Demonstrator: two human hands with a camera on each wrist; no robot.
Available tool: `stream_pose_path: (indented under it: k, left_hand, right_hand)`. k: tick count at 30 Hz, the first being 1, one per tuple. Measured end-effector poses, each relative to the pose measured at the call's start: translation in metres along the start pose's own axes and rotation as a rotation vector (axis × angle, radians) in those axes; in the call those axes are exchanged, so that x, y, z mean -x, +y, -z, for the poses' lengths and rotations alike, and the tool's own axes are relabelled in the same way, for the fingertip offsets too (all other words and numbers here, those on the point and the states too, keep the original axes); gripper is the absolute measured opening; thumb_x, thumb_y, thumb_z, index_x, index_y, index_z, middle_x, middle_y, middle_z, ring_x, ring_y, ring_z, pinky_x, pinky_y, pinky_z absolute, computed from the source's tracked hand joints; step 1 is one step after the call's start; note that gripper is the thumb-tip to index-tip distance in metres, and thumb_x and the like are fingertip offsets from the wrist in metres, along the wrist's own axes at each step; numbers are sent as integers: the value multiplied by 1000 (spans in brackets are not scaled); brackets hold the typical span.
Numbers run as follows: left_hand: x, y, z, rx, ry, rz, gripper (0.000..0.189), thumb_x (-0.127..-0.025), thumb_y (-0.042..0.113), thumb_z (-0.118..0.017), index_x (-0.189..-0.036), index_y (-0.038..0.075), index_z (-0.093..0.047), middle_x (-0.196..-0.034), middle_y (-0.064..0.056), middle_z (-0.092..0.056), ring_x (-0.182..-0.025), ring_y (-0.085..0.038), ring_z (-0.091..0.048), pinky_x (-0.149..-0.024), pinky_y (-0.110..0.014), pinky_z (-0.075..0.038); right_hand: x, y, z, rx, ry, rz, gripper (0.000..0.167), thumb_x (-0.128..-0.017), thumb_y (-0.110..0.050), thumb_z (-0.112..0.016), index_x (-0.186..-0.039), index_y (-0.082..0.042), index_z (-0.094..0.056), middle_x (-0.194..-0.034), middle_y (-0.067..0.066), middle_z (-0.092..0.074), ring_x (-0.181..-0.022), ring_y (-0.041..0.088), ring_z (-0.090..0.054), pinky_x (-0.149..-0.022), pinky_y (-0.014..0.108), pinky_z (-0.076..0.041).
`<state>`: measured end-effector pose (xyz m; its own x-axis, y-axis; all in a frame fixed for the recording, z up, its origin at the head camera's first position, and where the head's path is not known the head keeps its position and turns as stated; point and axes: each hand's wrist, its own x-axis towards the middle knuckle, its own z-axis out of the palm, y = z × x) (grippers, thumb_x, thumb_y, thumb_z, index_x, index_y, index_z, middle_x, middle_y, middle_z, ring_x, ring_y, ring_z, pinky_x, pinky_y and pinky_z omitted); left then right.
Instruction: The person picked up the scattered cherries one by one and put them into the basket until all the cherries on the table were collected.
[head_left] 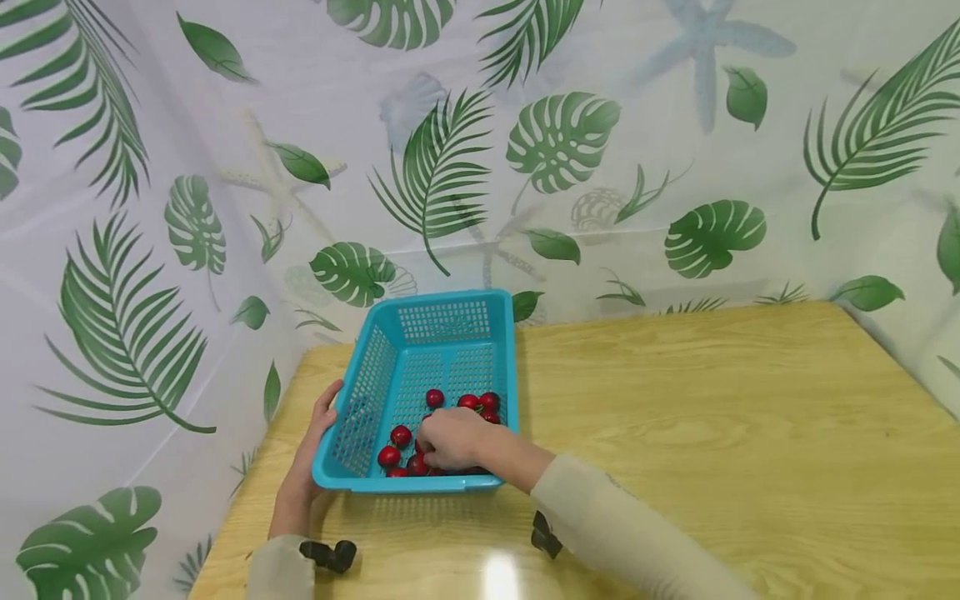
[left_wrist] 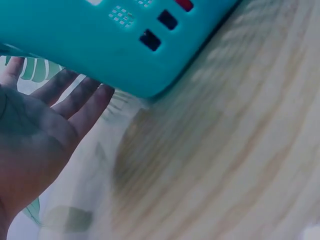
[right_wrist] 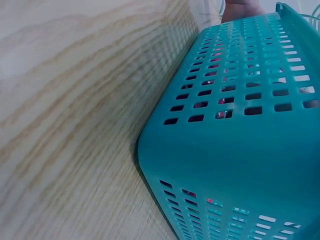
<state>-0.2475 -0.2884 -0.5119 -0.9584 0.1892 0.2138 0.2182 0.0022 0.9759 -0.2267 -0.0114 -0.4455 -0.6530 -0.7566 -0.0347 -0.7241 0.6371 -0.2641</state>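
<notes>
A blue-green plastic basket (head_left: 512, 367) with slotted walls stands on the table. Several dark red cherries (head_left: 401, 435) lie in its near part, and more cherries (head_left: 489, 402) sit by the right wall. My left hand (head_left: 318, 429) is at the basket's left side; in the left wrist view its fingers (left_wrist: 90, 102) are extended along the outer wall. Reaching over the near right rim, my right hand (head_left: 453, 437) is down among the cherries with bent fingers. Its fingertips are partly hidden, so any cherry between them cannot be made out. The right wrist view shows the basket's outer corner (right_wrist: 225, 150).
The wooden table (head_left: 697, 433) extends to the right of the basket. A white cloth with green leaf prints (head_left: 637, 150) hangs behind and along the left side. Small black fittings (head_left: 328, 556) are on both wrists.
</notes>
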Motion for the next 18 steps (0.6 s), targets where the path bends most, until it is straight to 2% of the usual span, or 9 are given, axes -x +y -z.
stream_pose_path:
  k: [1,4,7,8,11,14,16,18]
  left_hand:
    - [1,9,-3,-32,-6,27,78,-99,39,-43,-157,0,-7,-157,-32,-2,-140,-49,-25,-109,-38,-35]
    - [4,28,-8,-104,-21,161,61,-106,29,-29,-159,11,-5,-160,-25,-7,-137,-49,-29,-102,-40,-41]
    - [4,36,-4,-158,-54,239,55,-108,29,-27,-160,21,-7,-159,-22,-14,-131,-46,-37,-95,-43,-46]
    - [5,37,-3,-179,-55,265,55,-109,31,-27,-159,25,-8,-158,-20,-17,-128,-42,-40,-91,-41,-48]
    - [1,42,5,-267,-81,281,56,-109,36,-32,-159,24,-11,-153,-26,-28,-121,-38,-50,-87,-37,-50]
    - [-4,55,10,-362,-127,277,58,-108,36,-37,-159,21,-13,-149,-32,-34,-119,-41,-54,-88,-40,-52]
    - [-10,68,11,-441,-172,260,60,-108,34,-39,-159,16,-12,-150,-35,-32,-126,-46,-49,-92,-49,-50]
    - [-16,86,10,-530,-203,236,62,-107,31,-40,-159,11,-13,-153,-36,-25,-134,-52,-38,-98,-60,-44]
  right_hand:
    - [0,1,2,-9,27,-1,29,-93,-21,-67,-66,-21,-57,-60,-13,-48,-57,5,-41,-51,21,-35]
    - [2,7,9,-54,135,3,26,-94,-20,-65,-69,-20,-57,-62,-12,-49,-57,4,-42,-49,21,-35]
    - [7,16,20,-85,258,-1,24,-94,-20,-64,-72,-19,-55,-64,-10,-49,-57,5,-41,-49,21,-33]
    - [9,20,25,-92,298,-7,23,-93,-20,-64,-72,-19,-55,-64,-9,-49,-57,5,-41,-49,21,-33]
    - [19,38,42,-85,387,-42,23,-91,-18,-65,-72,-18,-53,-65,-8,-49,-58,7,-42,-51,21,-33]
    - [32,66,61,-106,451,-81,24,-87,-13,-66,-69,-16,-50,-65,-6,-48,-60,10,-44,-53,23,-35]
    - [43,89,71,-124,492,-98,26,-86,-9,-65,-68,-15,-48,-64,-4,-46,-61,12,-44,-55,26,-35]
    - [55,112,79,-168,529,-115,26,-86,-5,-63,-68,-12,-45,-64,-1,-44,-61,15,-42,-58,29,-35]
